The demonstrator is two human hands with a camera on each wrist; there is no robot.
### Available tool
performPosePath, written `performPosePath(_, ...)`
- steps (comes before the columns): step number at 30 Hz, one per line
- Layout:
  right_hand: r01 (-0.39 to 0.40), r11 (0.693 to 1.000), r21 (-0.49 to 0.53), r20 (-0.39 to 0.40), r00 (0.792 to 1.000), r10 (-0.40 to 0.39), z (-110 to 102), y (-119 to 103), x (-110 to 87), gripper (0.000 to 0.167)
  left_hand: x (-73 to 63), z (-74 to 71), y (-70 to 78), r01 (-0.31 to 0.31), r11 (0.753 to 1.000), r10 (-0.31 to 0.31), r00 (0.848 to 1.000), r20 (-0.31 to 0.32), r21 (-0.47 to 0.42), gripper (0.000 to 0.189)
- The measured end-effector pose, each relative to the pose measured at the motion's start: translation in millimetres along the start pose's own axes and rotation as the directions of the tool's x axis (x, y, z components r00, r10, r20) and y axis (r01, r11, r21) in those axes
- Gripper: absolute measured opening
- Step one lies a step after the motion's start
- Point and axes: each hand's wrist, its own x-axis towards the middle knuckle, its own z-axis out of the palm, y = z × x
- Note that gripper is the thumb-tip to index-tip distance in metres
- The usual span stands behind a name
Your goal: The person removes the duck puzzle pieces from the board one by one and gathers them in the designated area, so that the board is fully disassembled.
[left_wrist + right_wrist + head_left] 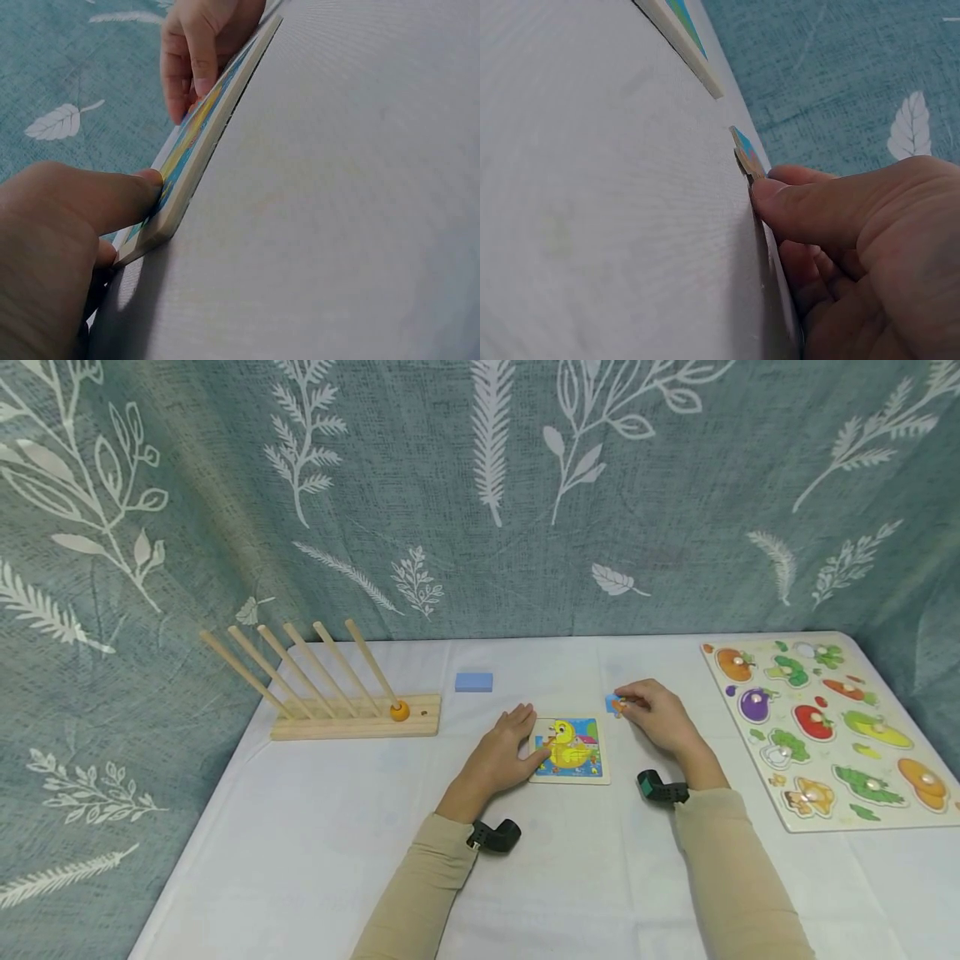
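Observation:
A small square duck jigsaw puzzle [570,750] in a pale wooden frame lies on the white table in the head view. My left hand [502,756] rests at its left side, thumb on the puzzle face and the other fingers extended along the edge. In the left wrist view the thumb [120,196] presses near the frame's corner. To the right of the puzzle, my right hand [660,717] pinches a small blue-and-orange puzzle piece [618,707] close to the tabletop. The right wrist view shows the thumb and fingertips at the piece [748,154]; the fingers partly hide it.
A wooden peg stand [352,727] with several tall pegs and an orange bead [400,711] stands at left. A blue block [474,682] lies behind the left hand. At right lies a vegetable knob-puzzle board [813,760]. A patterned curtain [480,568] hangs behind the table.

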Motion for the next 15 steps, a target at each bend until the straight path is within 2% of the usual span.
performPosePath(9,0.0,1.0,-0.009,0.028,1.0,0.0,-0.2,1.1,1.6,0.034,-0.1,0.0,-0.2,-0.019,1.0,0.019,1.0,-0.017,0.008,0.067)
performPosePath(15,-0.042,0.999,0.034,0.018,0.999,0.042,-2.8,0.9,-0.3,0.039,0.2,0.0,0.3,-0.013,1.0,0.013,1.0,-0.012,-0.009,0.068)
